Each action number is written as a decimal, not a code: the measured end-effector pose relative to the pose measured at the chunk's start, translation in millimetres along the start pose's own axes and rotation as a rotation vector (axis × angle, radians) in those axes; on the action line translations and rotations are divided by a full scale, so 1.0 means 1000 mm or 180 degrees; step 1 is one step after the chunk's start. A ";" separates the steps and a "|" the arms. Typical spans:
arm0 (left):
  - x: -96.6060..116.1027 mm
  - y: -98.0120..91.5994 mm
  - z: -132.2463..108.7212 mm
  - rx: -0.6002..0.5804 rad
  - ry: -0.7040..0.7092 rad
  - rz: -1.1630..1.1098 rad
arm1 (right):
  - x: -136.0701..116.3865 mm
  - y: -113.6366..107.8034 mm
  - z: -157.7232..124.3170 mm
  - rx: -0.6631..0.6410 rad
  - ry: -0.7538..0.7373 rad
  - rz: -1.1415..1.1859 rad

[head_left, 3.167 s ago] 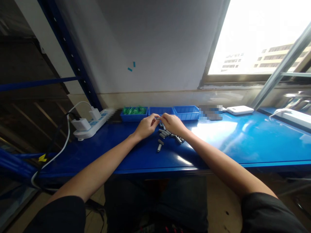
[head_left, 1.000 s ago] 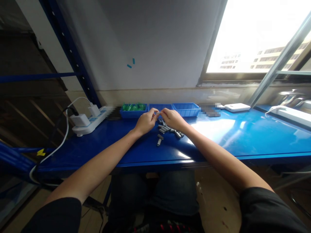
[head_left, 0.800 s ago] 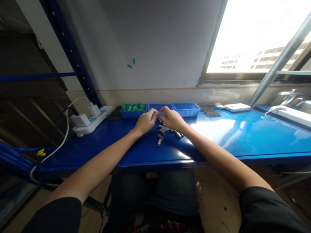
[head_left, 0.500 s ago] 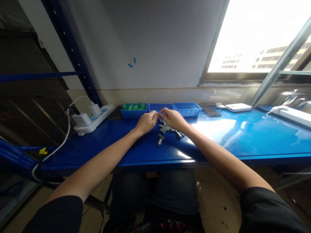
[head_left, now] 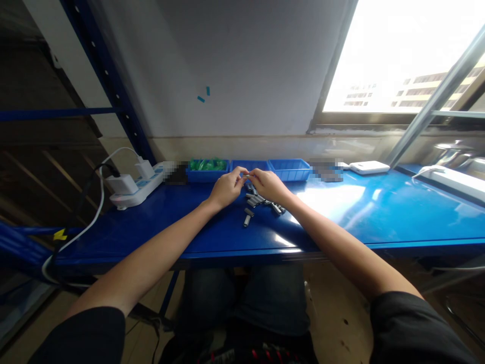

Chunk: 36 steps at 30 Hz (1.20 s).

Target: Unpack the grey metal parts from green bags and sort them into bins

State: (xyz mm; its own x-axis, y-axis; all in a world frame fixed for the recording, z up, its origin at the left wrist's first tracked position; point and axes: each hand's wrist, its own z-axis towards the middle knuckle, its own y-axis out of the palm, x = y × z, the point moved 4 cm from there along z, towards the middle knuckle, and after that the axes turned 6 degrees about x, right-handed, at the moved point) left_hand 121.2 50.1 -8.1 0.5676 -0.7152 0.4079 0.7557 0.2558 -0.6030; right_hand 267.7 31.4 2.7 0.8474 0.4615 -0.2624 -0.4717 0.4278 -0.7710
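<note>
Above the blue table, my left hand (head_left: 227, 189) and my right hand (head_left: 268, 186) meet fingertip to fingertip. Both are closed in a pinch on one small silvery piece (head_left: 246, 176), mostly covered by the fingers. Its exact kind is too small to make out. Under and in front of the hands lies a loose pile of short silver-grey metal cylinders (head_left: 254, 200), some with dark ends. One cylinder (head_left: 247, 221) lies nearest the table's front edge, close to another. My right wrist is beside the right side of the pile.
Three blue bins stand behind my hands: the left bin (head_left: 206, 176) holds green plastic wrapping, the middle bin (head_left: 248, 164) is partly hidden, and the right bin (head_left: 290, 177) is beside it. A power strip (head_left: 131, 198) lies left on the table (head_left: 341, 222); a white device (head_left: 369, 167) lies right.
The fingers have shifted around the small piece, and the left fingers are slightly more raised, so more of it shows. The whole view has moved slightly; the pile lies as before.
</note>
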 end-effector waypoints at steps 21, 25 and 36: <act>-0.004 0.000 0.000 -0.0024 -0.0197 0.0150 | 0.001 0.001 0.002 -0.0120 0.0003 -0.0020; -0.003 0.000 0.000 -0.0088 -0.0255 0.0166 | 0.001 0.002 0.001 -0.0211 0.0055 -0.0020; -0.003 -0.001 0.000 -0.0148 -0.0290 0.0212 | 0.001 0.004 0.000 -0.0211 0.0045 -0.0172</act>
State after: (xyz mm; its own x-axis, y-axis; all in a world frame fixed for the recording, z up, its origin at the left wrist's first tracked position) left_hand 119.1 51.8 -8.8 0.6449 -0.6350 0.4253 0.7005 0.2687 -0.6611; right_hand 266.6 33.5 -0.9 0.8748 0.4280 -0.2271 -0.4084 0.3991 -0.8209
